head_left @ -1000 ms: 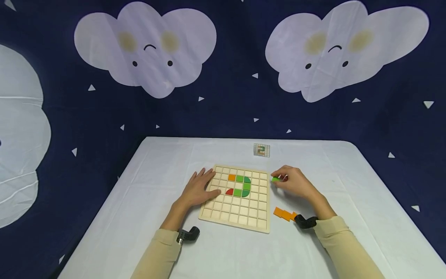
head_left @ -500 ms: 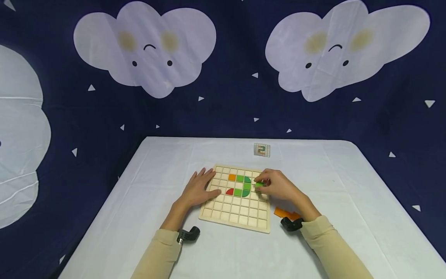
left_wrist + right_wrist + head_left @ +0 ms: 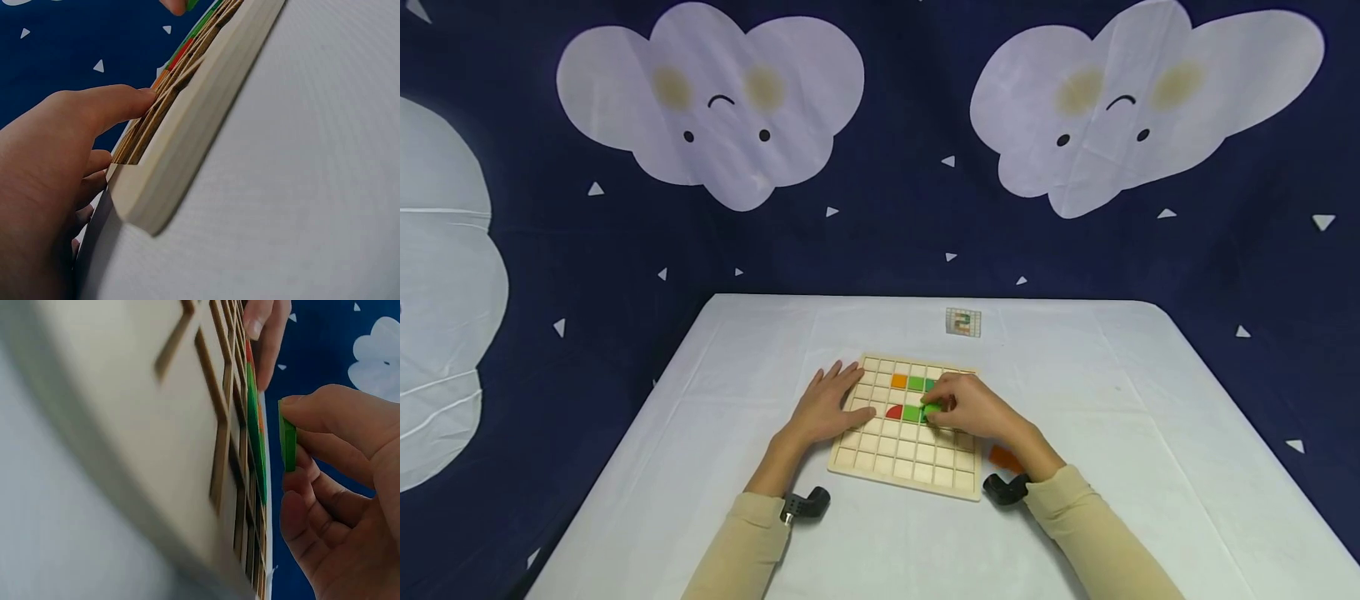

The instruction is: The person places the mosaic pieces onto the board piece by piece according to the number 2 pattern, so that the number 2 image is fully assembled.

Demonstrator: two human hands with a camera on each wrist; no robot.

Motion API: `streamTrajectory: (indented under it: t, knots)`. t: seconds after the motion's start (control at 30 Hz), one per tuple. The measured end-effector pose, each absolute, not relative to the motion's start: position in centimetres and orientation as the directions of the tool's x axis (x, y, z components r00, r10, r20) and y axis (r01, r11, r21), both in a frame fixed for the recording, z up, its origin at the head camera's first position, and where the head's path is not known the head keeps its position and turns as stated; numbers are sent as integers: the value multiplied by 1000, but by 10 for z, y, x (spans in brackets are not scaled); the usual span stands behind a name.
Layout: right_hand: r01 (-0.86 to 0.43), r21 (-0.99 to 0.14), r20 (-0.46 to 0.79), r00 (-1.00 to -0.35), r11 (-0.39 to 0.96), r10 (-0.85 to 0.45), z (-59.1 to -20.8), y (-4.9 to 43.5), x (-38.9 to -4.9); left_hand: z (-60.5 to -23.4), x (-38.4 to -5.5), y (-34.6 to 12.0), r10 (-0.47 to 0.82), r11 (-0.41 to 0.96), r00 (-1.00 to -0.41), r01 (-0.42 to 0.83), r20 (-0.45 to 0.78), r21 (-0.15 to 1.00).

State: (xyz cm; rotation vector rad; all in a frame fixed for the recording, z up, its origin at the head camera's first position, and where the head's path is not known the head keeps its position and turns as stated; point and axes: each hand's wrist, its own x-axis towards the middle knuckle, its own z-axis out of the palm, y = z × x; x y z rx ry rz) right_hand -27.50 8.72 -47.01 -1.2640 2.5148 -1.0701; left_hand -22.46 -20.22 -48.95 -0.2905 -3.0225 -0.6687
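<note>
A wooden grid board [image 3: 902, 467] lies on the white table with colored tiles set in its cells. In the head view an orange square tile [image 3: 898, 382], a red quarter-round tile [image 3: 894, 412] and a green tile [image 3: 912, 414] show; others are partly covered by my right hand. My right hand [image 3: 973, 404] pinches a green tile [image 3: 288, 437] between thumb and fingers, held just over the board's colored cells. My left hand [image 3: 827, 407] rests on the board's left edge, fingers spread, its thumb [image 3: 128, 103] lying over the grid.
Orange tiles [image 3: 1004, 457] lie on the table right of the board, partly hidden by the right wrist. A small card [image 3: 963, 322] with a grid pattern stands behind the board. A dark blue cloth [image 3: 880, 250] with clouds hangs behind the table.
My right hand has carried the green tile leftward from beside the board to over its colored cells, covering some of them. My left hand has stayed in place.
</note>
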Motion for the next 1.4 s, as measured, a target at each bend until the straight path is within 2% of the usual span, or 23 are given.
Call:
streamTrajectory:
  t: [0.33,0.6,0.97,1.4]
  knots:
    - [-689,-607,168,-598,396,-784,-462,63,-267,-489,-224,-203,183,889,-981,194,65,415]
    - [-731,-576,157,-539,367,-828,-460,45,-262,-491,-225,-205,197,884,-978,210,75,418]
    - [-773,-505,132,-510,385,-850,-460,27,-253,-490,-226,-206,194,888,-979,203,66,412]
    - [-749,-526,111,-531,404,-840,-468,22,-256,-490,-226,-206,199,882,-977,211,74,421]
